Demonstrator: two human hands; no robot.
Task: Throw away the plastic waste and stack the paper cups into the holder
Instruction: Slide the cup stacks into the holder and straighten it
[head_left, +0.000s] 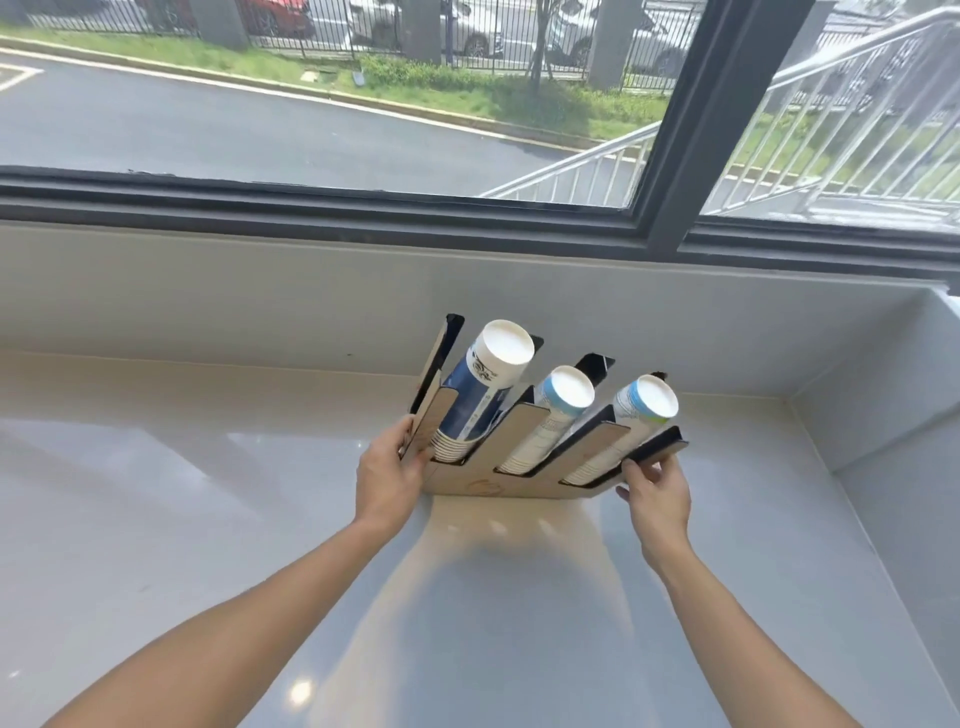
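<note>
Cup holder (524, 470) all loaded, three stacks of paper cups (480, 395) in its slots.
Left hand (387, 475) and right hand (657, 496) each clamped on a holder end; table (156, 493) wide open around it, wall just behind.

Three cup stacks (480, 395), one holder (511, 480), two hands (387, 475).
</note>
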